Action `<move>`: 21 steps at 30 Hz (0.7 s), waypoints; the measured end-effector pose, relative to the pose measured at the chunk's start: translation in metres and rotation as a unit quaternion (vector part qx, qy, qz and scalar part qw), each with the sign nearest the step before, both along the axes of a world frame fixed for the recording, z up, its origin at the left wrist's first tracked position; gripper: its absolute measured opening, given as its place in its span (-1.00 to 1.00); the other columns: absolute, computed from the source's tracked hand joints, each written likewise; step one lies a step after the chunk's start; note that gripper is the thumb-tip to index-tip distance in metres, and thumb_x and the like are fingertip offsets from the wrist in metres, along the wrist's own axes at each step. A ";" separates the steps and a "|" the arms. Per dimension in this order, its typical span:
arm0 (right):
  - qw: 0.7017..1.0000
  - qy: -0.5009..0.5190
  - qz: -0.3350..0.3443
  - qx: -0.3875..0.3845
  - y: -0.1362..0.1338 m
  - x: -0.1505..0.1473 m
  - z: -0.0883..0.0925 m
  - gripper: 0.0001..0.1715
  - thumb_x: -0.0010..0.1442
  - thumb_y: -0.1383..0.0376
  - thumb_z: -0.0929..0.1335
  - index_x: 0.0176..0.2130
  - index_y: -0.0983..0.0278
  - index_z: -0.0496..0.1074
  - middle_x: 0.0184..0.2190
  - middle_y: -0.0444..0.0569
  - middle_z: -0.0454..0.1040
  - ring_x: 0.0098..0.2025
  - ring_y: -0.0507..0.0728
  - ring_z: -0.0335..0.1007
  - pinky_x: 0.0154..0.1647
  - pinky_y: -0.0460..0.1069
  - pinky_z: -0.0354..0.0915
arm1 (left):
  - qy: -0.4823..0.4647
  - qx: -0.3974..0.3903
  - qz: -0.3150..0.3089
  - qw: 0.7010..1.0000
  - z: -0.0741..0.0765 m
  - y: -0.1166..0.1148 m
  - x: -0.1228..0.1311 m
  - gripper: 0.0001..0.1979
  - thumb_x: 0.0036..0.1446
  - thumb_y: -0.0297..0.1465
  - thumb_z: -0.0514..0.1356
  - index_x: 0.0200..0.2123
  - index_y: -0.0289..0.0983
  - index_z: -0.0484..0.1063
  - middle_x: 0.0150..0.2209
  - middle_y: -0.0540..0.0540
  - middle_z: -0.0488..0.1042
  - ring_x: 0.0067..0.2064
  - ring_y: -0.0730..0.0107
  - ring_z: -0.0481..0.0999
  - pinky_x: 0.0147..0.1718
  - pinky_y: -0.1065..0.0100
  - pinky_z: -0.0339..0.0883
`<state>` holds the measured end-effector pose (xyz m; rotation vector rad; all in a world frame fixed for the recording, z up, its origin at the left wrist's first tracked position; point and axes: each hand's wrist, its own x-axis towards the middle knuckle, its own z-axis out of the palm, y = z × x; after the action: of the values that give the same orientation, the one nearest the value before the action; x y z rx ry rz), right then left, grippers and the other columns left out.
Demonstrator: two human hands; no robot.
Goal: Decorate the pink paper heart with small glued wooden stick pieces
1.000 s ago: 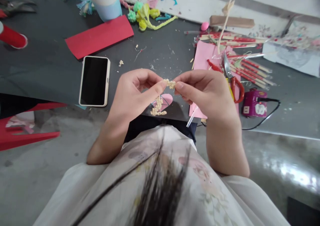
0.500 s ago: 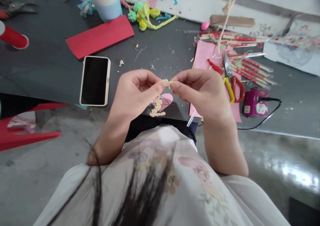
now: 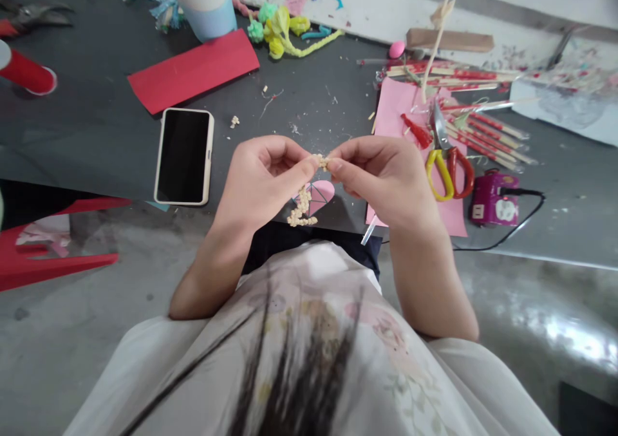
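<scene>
A knobbly cream-coloured braided cord [image 3: 300,209] is stretched between my two hands, its loose end hanging in a bent shape below my left thumb. My left hand [image 3: 263,181] pinches it between thumb and forefinger. Just to the right, my right hand [image 3: 389,175] pinches the same piece close to its other end, fingertips almost touching the left ones. Behind the hanging part, a pink heart-like piece with dark lines [image 3: 322,194] shows at the table's front edge; I cannot tell what it is made of.
Left of my hands lies a phone [image 3: 183,157], with a red strip [image 3: 194,71] behind it. On the right are scissors [image 3: 443,156] on pink paper [image 3: 389,111], a purple box [image 3: 495,198] with a black cable, and wrapped sticks [image 3: 492,136]. A thread spool [image 3: 29,69] lies far left.
My right hand has shifted very slightly left, and its grip on the cord is tighter to the left fingertips. The hanging end has swung a little left.
</scene>
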<state>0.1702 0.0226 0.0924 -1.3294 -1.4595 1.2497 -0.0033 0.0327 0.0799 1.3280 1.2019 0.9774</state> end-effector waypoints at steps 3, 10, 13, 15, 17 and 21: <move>1.000 0.004 0.008 -0.009 0.001 0.002 -0.002 -0.77 0.11 0.17 0.46 -0.38 0.30 0.55 -0.53 -0.14 0.46 -0.50 -0.04 0.32 -0.56 -0.12 0.24 | 0.008 0.001 -0.003 1.000 -0.002 0.001 -0.001 -0.85 0.07 -0.34 0.30 -0.49 -0.24 0.47 -0.55 0.05 0.44 -0.51 0.54 0.43 -0.56 0.48 0.30; 1.000 -0.019 0.014 -0.001 0.006 0.010 -0.002 -0.73 0.17 0.09 0.42 -0.37 0.24 0.58 -0.52 -0.14 0.50 -0.52 -0.03 0.33 -0.55 -0.09 0.25 | -0.005 0.000 -0.003 1.000 -0.010 0.004 -0.003 -0.81 0.05 -0.26 0.36 -0.46 -0.24 0.49 -0.51 0.01 0.49 -0.48 0.48 0.45 -0.54 0.42 0.30; 1.000 -0.028 -0.001 0.008 0.008 0.010 -0.002 -0.69 0.21 0.05 0.40 -0.33 0.21 0.58 -0.50 -0.13 0.51 -0.50 -0.01 0.36 -0.54 -0.09 0.26 | -0.009 -0.009 -0.009 1.000 -0.010 0.005 -0.002 -0.80 0.04 -0.24 0.37 -0.46 -0.24 0.50 -0.50 0.00 0.50 -0.48 0.47 0.45 -0.55 0.41 0.28; 0.999 -0.035 0.003 0.017 0.009 0.010 -0.002 -0.66 0.20 0.01 0.40 -0.33 0.21 0.58 -0.50 -0.13 0.50 -0.48 0.00 0.39 -0.53 -0.09 0.28 | -0.009 -0.015 -0.011 1.000 -0.010 0.005 -0.001 -0.79 0.04 -0.24 0.37 -0.46 -0.24 0.50 -0.51 0.00 0.50 -0.49 0.47 0.44 -0.56 0.41 0.27; 0.998 -0.047 0.015 0.024 0.010 0.008 -0.002 -0.64 0.18 -0.01 0.41 -0.37 0.21 0.56 -0.51 -0.13 0.50 -0.46 0.00 0.40 -0.51 -0.09 0.29 | -0.009 -0.019 -0.016 1.000 -0.010 0.006 0.000 -0.78 0.05 -0.23 0.36 -0.47 -0.23 0.49 -0.52 0.00 0.49 -0.50 0.48 0.43 -0.56 0.41 0.27; 0.998 -0.058 0.019 0.033 0.011 0.006 -0.003 -0.74 0.13 0.08 0.46 -0.38 0.23 0.56 -0.48 -0.13 0.52 -0.46 0.00 0.39 -0.48 -0.08 0.30 | -0.016 -0.018 -0.027 0.999 -0.012 0.008 0.000 -0.76 0.06 -0.18 0.35 -0.47 -0.22 0.49 -0.52 0.00 0.47 -0.51 0.48 0.43 -0.58 0.41 0.28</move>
<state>0.1762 0.0340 0.0889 -1.3546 -1.5996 1.1557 -0.0029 0.0409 0.0679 1.3055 1.1496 0.9316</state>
